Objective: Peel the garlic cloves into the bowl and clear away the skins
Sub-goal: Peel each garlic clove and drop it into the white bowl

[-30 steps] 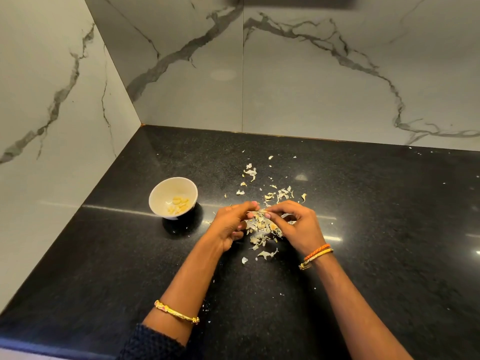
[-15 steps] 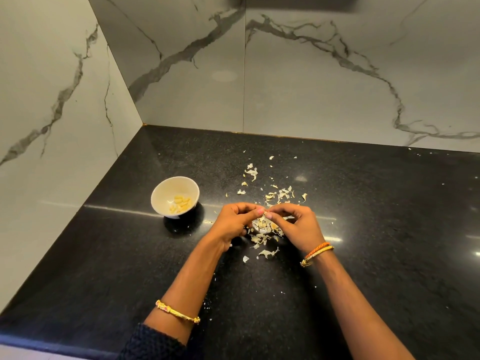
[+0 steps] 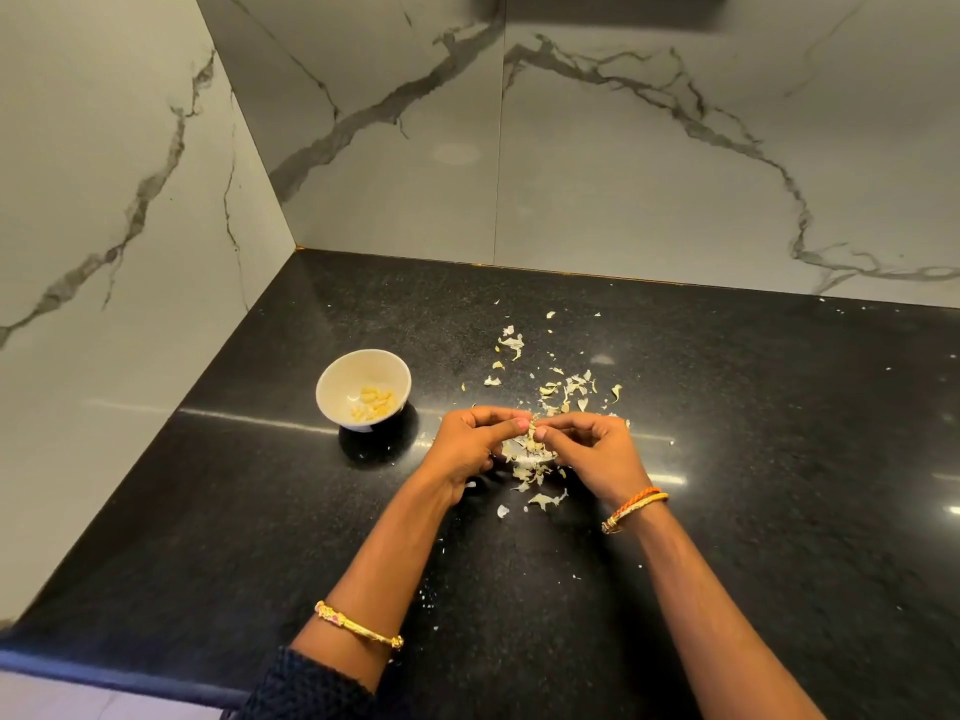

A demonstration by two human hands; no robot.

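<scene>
- Both hands meet mid-surface: left hand (image 3: 470, 449) and right hand (image 3: 592, 452) pinch a garlic clove (image 3: 531, 431) between thumbs and fingers (image 3: 498, 414).
- Skins (image 3: 563, 392) lie scattered on the black surface (image 3: 779, 459), beyond and under the hands.
- White bowl (image 3: 337, 379) sits to the left, peeled cloves (image 3: 374, 400) inside.
- Marble walls (image 3: 675, 148) close the corner.

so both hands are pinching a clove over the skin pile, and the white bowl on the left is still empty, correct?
Not quite. The bowl isn't empty: the head view shows several peeled cloves in it. The rest holds: left hand and right hand pinch a clove together above the skins.
</scene>
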